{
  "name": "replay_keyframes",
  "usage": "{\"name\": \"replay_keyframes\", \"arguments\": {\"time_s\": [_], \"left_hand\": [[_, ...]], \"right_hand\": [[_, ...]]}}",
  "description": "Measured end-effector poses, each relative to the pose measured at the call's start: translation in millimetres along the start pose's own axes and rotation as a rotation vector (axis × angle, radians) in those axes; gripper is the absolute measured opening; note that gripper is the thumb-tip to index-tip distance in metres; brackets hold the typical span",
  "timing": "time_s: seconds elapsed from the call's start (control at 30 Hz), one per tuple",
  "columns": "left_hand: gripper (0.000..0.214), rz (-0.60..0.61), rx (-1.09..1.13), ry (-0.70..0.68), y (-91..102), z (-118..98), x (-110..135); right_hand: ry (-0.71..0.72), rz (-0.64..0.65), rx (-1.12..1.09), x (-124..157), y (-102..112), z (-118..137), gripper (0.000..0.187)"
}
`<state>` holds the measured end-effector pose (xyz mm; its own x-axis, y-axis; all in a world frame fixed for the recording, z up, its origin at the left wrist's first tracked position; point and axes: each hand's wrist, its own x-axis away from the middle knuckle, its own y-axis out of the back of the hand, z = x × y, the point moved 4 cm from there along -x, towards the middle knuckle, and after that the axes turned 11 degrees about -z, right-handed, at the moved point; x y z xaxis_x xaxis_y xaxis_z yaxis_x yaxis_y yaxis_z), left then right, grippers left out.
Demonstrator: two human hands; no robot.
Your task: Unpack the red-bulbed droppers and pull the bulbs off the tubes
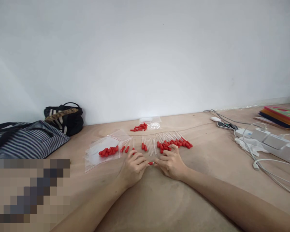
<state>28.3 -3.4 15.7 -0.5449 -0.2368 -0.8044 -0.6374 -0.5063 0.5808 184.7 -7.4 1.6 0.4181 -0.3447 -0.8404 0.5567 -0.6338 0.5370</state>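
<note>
Between my two hands, low over the table, a red rubber bulb [150, 163] shows. My left hand [134, 166] is closed on its left end. My right hand [172, 161] pinches the thin clear tube that meets the bulb, most of it hidden by the fingers. Just beyond lie several loose glass tubes [152, 146] side by side. Behind my right hand, a row of glass droppers with red bulbs [176, 142] is laid out, and a few more droppers [144, 147] lie left of the loose tubes.
Clear zip bags [93, 154] lie at the left, with red bulbs [108, 150] on them. Farther back are loose red bulbs [140, 127] and a small bag of tubes [155, 125]. Bags [31, 138] stand left; a power strip [277, 145], cables and a phone [224, 125] lie right.
</note>
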Motion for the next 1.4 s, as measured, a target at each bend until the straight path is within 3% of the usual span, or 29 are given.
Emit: {"name": "replay_keyframes", "arguments": {"time_s": [0.2, 0.5, 0.67, 0.77, 0.9, 1.0, 1.2, 1.4], "left_hand": [[0.018, 0.037, 0.029, 0.149, 1.0, 16, 7], [0.026, -0.008, 0.009, 0.311, -0.2, 24, 11], [0.020, -0.081, -0.110, 0.459, 20.4, 48, 12], [0.017, -0.111, -0.220, 0.601, 43.3, 75, 17], [0.019, -0.043, -0.401, 0.735, 70.3, 108, 30], [0.019, 0.030, -0.492, 0.835, 80.3, 123, 39], [0.021, 0.162, -0.596, 0.852, 78.4, 130, 48], [0.026, 0.193, -0.603, 0.841, 75.9, 136, 55]], "right_hand": [[-0.133, -0.018, 0.011, 9, 6, -20, 0.024], [-0.209, 0.024, 0.032, 13, -7, -26, 0.030], [-0.224, -0.009, 0.027, 0, -13, -28, 0.024], [-0.285, 0.090, 0.088, -16, -25, -30, 0.024], [-0.389, 0.285, 0.189, -33, -48, -32, 0.024], [-0.425, 0.320, 0.216, -39, -59, -32, 0.024], [-0.480, 0.360, 0.252, -42, -67, -31, 0.025], [-0.483, 0.387, 0.264, -41, -70, -28, 0.023]]}}
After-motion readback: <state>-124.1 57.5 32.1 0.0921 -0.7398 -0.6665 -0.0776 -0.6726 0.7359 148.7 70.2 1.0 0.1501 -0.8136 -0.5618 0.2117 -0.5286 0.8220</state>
